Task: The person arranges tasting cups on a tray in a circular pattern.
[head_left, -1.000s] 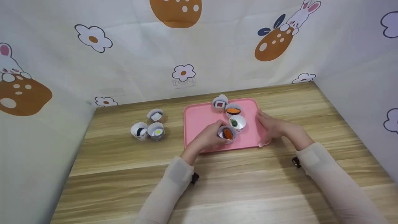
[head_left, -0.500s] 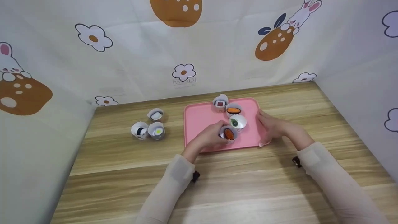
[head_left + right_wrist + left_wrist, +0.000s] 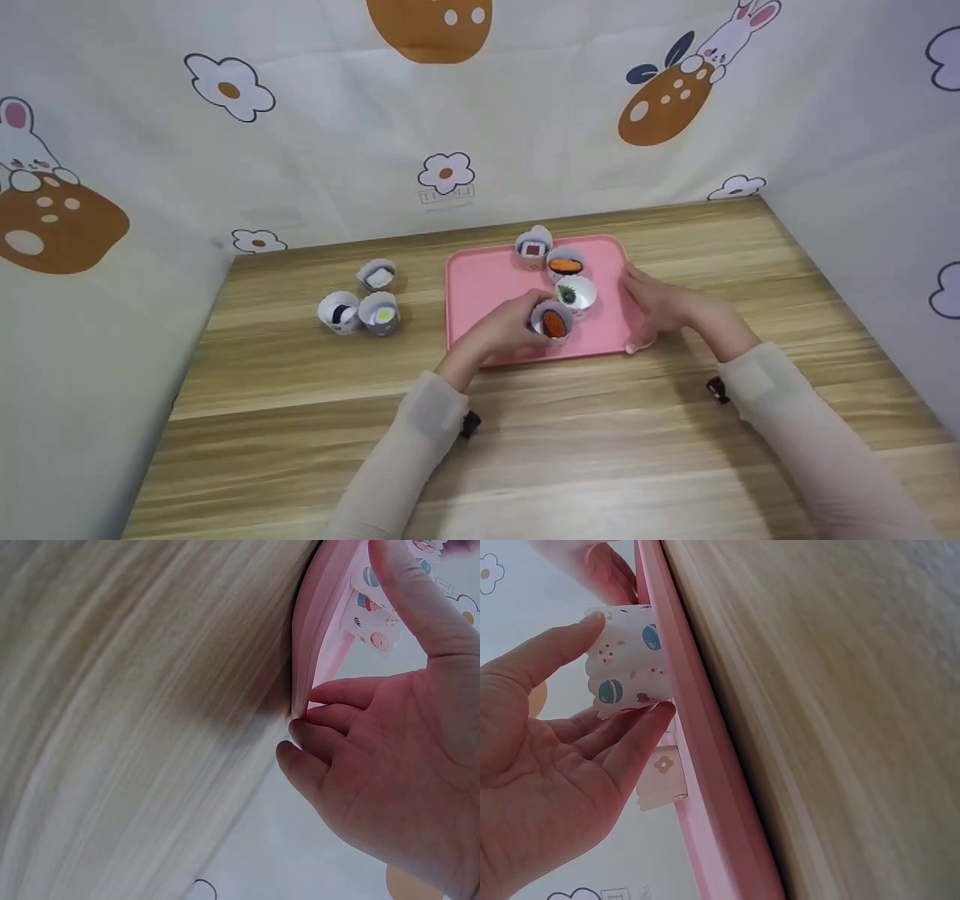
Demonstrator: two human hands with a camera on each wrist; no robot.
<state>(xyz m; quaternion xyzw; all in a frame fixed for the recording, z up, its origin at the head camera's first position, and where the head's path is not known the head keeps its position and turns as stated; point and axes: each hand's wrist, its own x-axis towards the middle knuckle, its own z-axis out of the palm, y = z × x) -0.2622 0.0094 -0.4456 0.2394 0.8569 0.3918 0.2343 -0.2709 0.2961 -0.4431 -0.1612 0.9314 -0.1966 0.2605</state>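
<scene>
Head view shows the left hand [image 3: 504, 328] with thumb and fingers pinching a cup [image 3: 628, 660] at the near side of the tray [image 3: 480, 281]; whether its base touches, I cannot tell. The right hand [image 3: 666, 307] is at the tray's right edge, thumb spread away from the fingers. I think a light pinch is best, because the thin wall may bend. The cup is white, wavy-rimmed, with blue-green prints, and contains an orange-red piece [image 3: 554, 325].
</scene>
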